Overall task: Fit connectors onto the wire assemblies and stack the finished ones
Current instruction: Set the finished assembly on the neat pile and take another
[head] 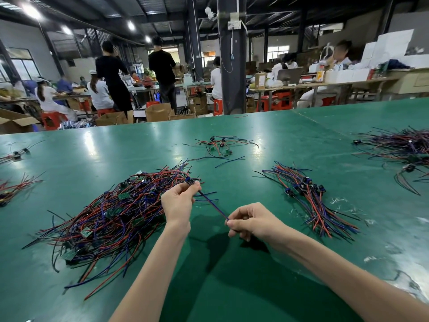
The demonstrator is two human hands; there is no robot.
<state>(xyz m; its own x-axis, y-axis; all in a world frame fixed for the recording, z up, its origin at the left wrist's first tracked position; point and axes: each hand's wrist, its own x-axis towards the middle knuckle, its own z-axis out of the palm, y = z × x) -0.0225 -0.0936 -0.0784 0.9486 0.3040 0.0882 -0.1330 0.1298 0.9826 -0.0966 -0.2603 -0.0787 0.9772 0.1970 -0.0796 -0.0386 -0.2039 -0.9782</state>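
One wire assembly [212, 204], a thin bundle of red, blue and black wires, stretches taut between my hands above the green table [232, 287]. My left hand [178, 203] pinches its upper end, where a small dark connector [190, 181] sits at my fingertips. My right hand [250, 220] pinches the lower end of the wires. A large tangled heap of wire assemblies with small green boards [109, 214] lies to the left of my left hand. To the right lies a neater stack of assemblies with dark connectors [304, 194].
A small cluster of wires [220, 146] lies farther back at centre. Another big tangle [404, 149] sits at the far right, and small bunches [14, 184] at the left edge. Beyond the table, people work at benches among cardboard boxes and red stools.
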